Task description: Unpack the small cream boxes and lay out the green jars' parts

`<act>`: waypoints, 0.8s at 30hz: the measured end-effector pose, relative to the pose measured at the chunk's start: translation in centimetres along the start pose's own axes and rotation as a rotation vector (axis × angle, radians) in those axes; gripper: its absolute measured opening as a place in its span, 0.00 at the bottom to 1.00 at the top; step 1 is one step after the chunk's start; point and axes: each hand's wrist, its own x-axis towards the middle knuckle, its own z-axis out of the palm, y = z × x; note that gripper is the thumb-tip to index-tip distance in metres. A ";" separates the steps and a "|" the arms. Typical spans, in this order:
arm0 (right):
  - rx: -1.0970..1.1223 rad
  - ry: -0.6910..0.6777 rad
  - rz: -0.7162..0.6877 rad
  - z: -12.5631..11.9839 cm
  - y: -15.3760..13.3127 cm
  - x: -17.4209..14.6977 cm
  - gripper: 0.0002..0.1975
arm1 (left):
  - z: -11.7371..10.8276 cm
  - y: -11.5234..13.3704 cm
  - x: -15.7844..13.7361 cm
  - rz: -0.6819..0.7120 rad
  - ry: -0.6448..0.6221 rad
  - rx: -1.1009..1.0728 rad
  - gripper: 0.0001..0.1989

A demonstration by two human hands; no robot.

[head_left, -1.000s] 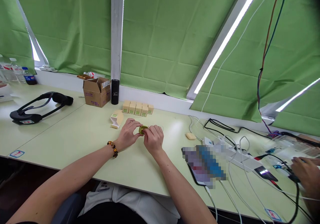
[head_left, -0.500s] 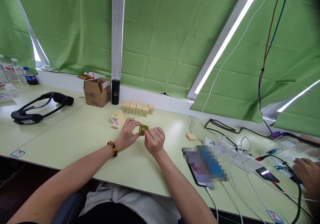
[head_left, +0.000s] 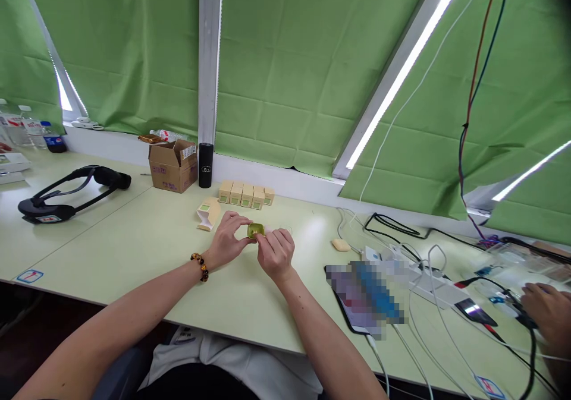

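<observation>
Evidently the left hand point(head_left: 226, 241) clamps a small green container point(head_left: 256, 229) above the table point(head_left: 238, 299); the right hand point(head_left: 276, 254) meets its near edge, whether pinching is unclear. Probably light and thin-walled, it suits soft holding by its sides. Small boxes point(head_left: 247, 196) stand beyond the grip.

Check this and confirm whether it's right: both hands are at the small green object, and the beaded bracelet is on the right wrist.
Not quite: the head view shows the beaded bracelet on the left wrist, not the right. The left hand and right hand are indeed both at the small green object.
</observation>
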 end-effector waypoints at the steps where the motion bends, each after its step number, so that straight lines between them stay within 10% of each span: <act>1: -0.003 -0.002 0.000 0.0 0.0 0.0 0.08 | 0.0 -0.1 0.0 -0.012 0.004 0.001 0.18; 13: -0.007 -0.066 0.047 -0.3 0.1 -0.3 0.09 | -0.5 -1.3 0.5 -0.161 0.039 0.038 0.17; 24: 0.158 -0.234 0.528 2.3 3.7 -0.9 0.09 | -0.4 -3.4 0.3 -0.344 0.047 0.215 0.13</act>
